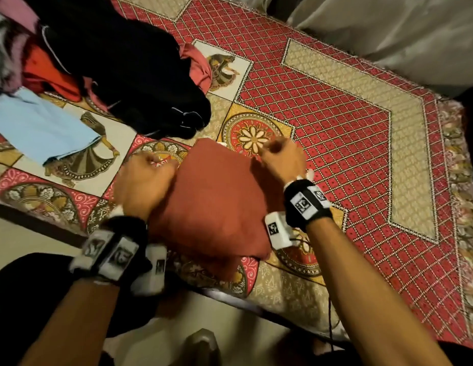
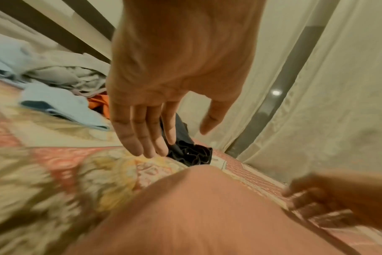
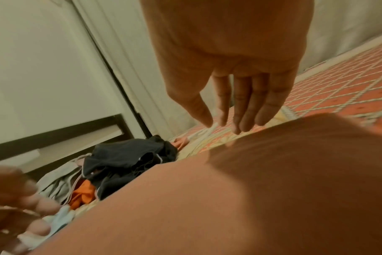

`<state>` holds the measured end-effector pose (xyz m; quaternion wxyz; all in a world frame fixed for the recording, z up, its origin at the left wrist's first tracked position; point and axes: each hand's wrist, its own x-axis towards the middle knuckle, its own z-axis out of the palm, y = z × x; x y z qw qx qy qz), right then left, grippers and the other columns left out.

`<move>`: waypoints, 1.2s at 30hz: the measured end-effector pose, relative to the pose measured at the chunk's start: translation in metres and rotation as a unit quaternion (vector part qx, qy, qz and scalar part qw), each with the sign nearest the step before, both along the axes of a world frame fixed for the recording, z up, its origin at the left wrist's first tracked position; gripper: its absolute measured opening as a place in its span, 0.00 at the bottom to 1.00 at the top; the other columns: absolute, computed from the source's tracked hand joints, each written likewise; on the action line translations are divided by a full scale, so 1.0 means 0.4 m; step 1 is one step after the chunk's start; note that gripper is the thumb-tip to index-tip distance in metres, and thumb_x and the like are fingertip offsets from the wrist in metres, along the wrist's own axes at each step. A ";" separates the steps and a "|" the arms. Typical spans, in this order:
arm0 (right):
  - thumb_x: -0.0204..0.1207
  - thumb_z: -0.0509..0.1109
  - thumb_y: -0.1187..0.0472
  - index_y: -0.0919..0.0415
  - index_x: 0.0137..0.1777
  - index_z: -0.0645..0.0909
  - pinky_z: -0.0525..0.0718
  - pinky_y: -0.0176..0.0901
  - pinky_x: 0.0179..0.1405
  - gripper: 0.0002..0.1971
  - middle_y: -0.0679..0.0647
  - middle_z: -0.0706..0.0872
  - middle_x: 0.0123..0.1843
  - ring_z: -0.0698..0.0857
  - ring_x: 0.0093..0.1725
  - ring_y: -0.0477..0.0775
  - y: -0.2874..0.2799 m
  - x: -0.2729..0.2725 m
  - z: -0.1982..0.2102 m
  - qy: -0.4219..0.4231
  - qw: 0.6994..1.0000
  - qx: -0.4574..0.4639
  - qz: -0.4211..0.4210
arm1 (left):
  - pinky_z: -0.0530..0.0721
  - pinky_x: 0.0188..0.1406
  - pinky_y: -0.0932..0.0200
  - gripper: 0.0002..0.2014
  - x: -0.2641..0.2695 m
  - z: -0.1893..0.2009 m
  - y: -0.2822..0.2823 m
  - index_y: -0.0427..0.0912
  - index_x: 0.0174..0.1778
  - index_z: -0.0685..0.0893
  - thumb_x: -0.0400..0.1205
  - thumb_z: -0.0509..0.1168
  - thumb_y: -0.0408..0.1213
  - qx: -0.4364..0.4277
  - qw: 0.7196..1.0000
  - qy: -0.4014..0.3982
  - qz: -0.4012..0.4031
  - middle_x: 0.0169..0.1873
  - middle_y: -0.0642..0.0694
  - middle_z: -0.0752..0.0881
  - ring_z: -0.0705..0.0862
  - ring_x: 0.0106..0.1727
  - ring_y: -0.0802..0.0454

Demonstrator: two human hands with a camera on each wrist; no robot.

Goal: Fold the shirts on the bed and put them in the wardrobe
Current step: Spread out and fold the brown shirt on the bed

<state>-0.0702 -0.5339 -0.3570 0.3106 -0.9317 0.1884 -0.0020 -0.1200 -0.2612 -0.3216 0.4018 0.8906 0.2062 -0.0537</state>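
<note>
Folded into a thick rectangular pad, the rust-red cotton shirt (image 1: 214, 202) lies on the patterned red-and-gold bedspread (image 1: 349, 122) close to the near edge of the bed, between both wrists. The left hand (image 1: 145, 178) sits at its left edge and the right hand (image 1: 280, 157) at its far right corner. Both wrist views show straight, relaxed fingers (image 2: 140, 131) hovering over the cloth with nothing gripped; the right hand's fingers (image 3: 251, 107) likewise hang extended, tips just above the fabric.

As a judgement, the fold looks finished and lifting comes next. The bundle should be light and soft, with no stiffness of its own, so it will sag and may spring open if taken by one corner. Sliding flat palms under opposite long edges, thumbs on top, should keep the layers together.

Further up the bed, a heap of black garments (image 1: 140, 75), orange cloth (image 1: 47, 72) and a pale blue piece (image 1: 42, 128) waits unfolded.
</note>
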 end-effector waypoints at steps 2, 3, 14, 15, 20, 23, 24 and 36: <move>0.67 0.74 0.40 0.52 0.51 0.90 0.89 0.50 0.56 0.19 0.50 0.94 0.47 0.91 0.50 0.55 -0.044 -0.033 -0.022 0.039 0.998 0.014 -0.046 | 0.81 0.51 0.51 0.21 0.104 0.000 -0.029 0.43 0.44 0.87 0.78 0.70 0.60 0.000 0.998 0.026 -0.058 0.45 0.43 0.88 0.86 0.51 0.39; 0.64 0.74 0.38 0.52 0.49 0.90 0.90 0.51 0.55 0.21 0.49 0.94 0.45 0.92 0.48 0.55 -0.058 -0.043 -0.037 0.054 0.996 0.028 -0.066 | 0.79 0.49 0.52 0.21 0.147 -0.012 -0.045 0.43 0.43 0.87 0.78 0.72 0.60 -0.005 0.995 0.049 -0.082 0.45 0.43 0.88 0.86 0.51 0.39; 0.70 0.80 0.44 0.53 0.37 0.87 0.91 0.50 0.50 0.13 0.47 0.93 0.38 0.93 0.42 0.54 -0.116 -0.104 -0.089 0.039 0.986 0.131 -0.097 | 0.83 0.55 0.50 0.06 0.217 -0.112 -0.087 0.48 0.47 0.89 0.81 0.73 0.46 0.023 0.992 -0.041 -0.120 0.48 0.43 0.91 0.88 0.56 0.39; 0.68 0.81 0.40 0.55 0.40 0.88 0.91 0.50 0.48 0.18 0.48 0.93 0.36 0.93 0.40 0.54 -0.114 -0.119 -0.083 0.042 0.977 0.178 -0.107 | 0.82 0.54 0.51 0.07 0.183 -0.090 -0.092 0.49 0.49 0.86 0.79 0.74 0.46 0.032 0.990 -0.069 -0.118 0.49 0.44 0.90 0.87 0.56 0.40; 0.67 0.81 0.51 0.55 0.37 0.88 0.92 0.58 0.49 0.09 0.57 0.93 0.39 0.92 0.39 0.64 -0.126 -0.169 -0.049 0.075 0.946 0.287 -0.135 | 0.77 0.49 0.48 0.15 -0.237 -0.001 -0.193 0.47 0.49 0.82 0.69 0.74 0.44 0.051 0.912 -0.230 -0.336 0.48 0.52 0.79 0.80 0.50 0.46; 0.58 0.78 0.53 0.53 0.33 0.89 0.92 0.69 0.52 0.06 0.61 0.93 0.41 0.93 0.48 0.68 -0.172 -0.123 -0.113 0.072 0.961 0.242 -0.116 | 0.75 0.43 0.45 0.14 -0.394 -0.052 -0.242 0.44 0.46 0.81 0.66 0.72 0.39 0.096 0.891 -0.236 -0.376 0.46 0.47 0.81 0.79 0.46 0.41; 0.59 0.77 0.55 0.53 0.31 0.88 0.93 0.66 0.49 0.04 0.57 0.93 0.37 0.94 0.45 0.65 -0.178 -0.114 -0.120 0.063 0.964 0.232 -0.113 | 0.75 0.42 0.46 0.11 -0.419 -0.071 -0.244 0.45 0.43 0.80 0.67 0.72 0.37 0.068 0.926 -0.222 -0.298 0.43 0.48 0.81 0.79 0.44 0.43; 0.70 0.80 0.67 0.61 0.42 0.92 0.82 0.24 0.36 0.03 0.47 0.92 0.37 0.87 0.35 0.38 -0.144 -0.113 0.005 -0.043 0.980 0.194 -0.005 | 0.80 0.34 0.54 0.09 -0.428 -0.100 -0.362 0.34 0.49 0.81 0.80 0.75 0.26 -0.452 0.869 -0.049 0.197 0.33 0.44 0.85 0.80 0.34 0.51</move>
